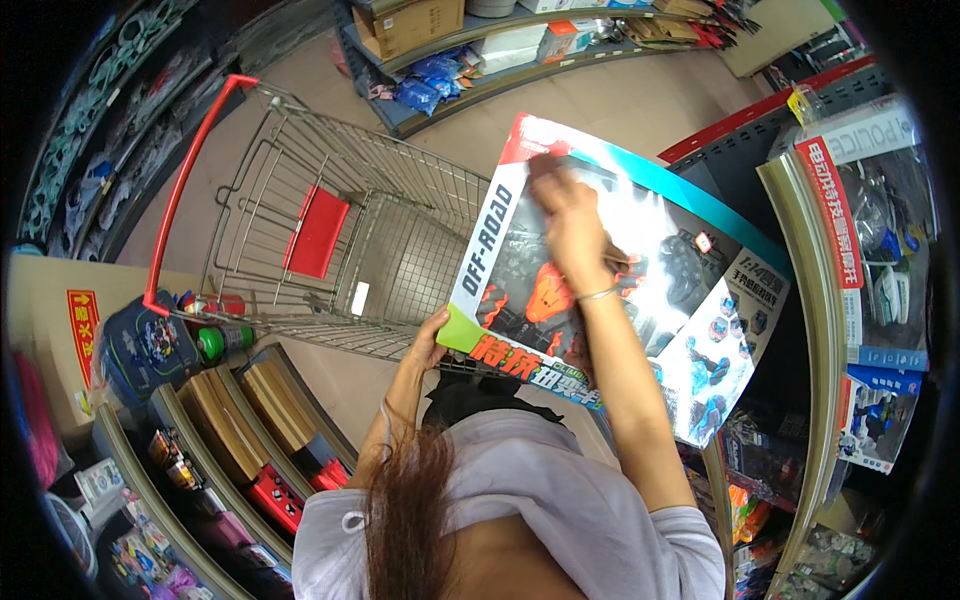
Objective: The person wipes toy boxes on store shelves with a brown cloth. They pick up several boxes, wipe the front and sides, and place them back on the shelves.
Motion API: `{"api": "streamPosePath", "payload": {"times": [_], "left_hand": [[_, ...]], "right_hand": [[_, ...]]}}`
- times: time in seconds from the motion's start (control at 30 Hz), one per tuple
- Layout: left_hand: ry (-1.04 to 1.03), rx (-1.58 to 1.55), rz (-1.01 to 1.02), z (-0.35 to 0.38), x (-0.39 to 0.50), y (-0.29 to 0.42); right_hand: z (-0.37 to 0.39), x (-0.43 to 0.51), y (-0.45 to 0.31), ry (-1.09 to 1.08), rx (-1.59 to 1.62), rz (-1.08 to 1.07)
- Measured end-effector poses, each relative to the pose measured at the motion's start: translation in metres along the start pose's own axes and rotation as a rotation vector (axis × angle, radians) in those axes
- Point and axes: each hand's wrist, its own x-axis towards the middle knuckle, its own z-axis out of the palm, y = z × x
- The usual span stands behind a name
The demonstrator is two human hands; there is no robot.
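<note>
A large toy-car box (pixel 517 262) with a clear front window is tilted up before me, over the far right part of a wire shopping cart (pixel 390 255). Through the window shows a black and orange toy vehicle (pixel 549 294). My left hand (pixel 429 341) grips the box's green lower-left corner. Across the window lies my right hand (pixel 574 225), its fingers blurred near the red upper corner. A dark brown patch (pixel 546 166), perhaps cloth, shows at its fingertips; what it is stays unclear. Glare hides part of the window.
The cart's red handle (pixel 196 180) is at left. A shelf (pixel 806 315) with boxed toys (pixel 885 247) stands close on the right. Shelves (pixel 202 480) with packaged goods are at lower left, beside a backpack (pixel 146 341). Another stocked shelf (pixel 480 52) is at the top.
</note>
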Motion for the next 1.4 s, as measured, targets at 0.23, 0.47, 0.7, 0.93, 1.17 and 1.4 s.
{"api": "streamPosePath", "payload": {"times": [0.23,0.47,0.7,0.93,1.17,1.4], "left_hand": [[0.073,0.160,-0.150,-0.004,0.019,-0.006],[-0.107,0.097,-0.197,0.015,0.036,0.005],[0.037,0.155,-0.211,0.034,0.044,0.015],[-0.039,0.225,0.026,0.022,0.129,0.070],[0.130,0.332,0.006,0.052,0.123,0.103],[0.241,0.268,0.241,0.075,-0.005,0.191]], "right_hand": [[-0.053,-0.101,-0.024,-0.549,0.425,-0.036],[-0.186,-0.214,0.113,0.495,-0.011,0.746],[-0.210,-0.231,0.134,0.488,-0.091,0.965],[-0.204,-0.224,0.131,0.502,-0.188,1.020],[-0.205,-0.236,0.141,0.527,-0.092,1.016],[-0.168,-0.215,0.117,0.569,0.353,0.880]]}}
